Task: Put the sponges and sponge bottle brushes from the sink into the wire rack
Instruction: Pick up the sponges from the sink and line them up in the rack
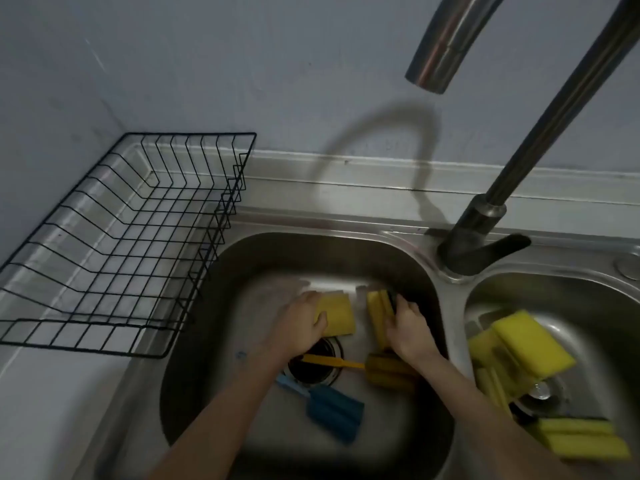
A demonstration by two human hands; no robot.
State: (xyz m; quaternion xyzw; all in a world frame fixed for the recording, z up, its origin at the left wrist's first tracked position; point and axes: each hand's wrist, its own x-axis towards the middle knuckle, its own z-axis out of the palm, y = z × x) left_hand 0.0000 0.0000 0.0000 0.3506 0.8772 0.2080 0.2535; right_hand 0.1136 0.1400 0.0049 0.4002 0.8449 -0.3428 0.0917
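Note:
Both hands are down in the left sink basin (pixel 214 341). My left hand (pixel 303 322) grips a flat yellow sponge (pixel 339 315) by its left edge. My right hand (pixel 407 325) is closed on a yellow sponge (pixel 377 315) with a dark scouring side, held on edge. Below them, a yellow sponge bottle brush (pixel 382 372) lies with its handle across the drain. A blue sponge bottle brush (pixel 330 407) lies nearer to me. The black wire rack (pixel 114 237) stands to the left on the counter, with nothing in it.
The right basin (pixel 588 303) holds several more yellow sponges (pixel 530 341). The faucet base (pixel 474 244) rises between the basins, and its spout (pixel 446 39) hangs overhead. A grey wall runs behind the sink. White counter lies at the lower left.

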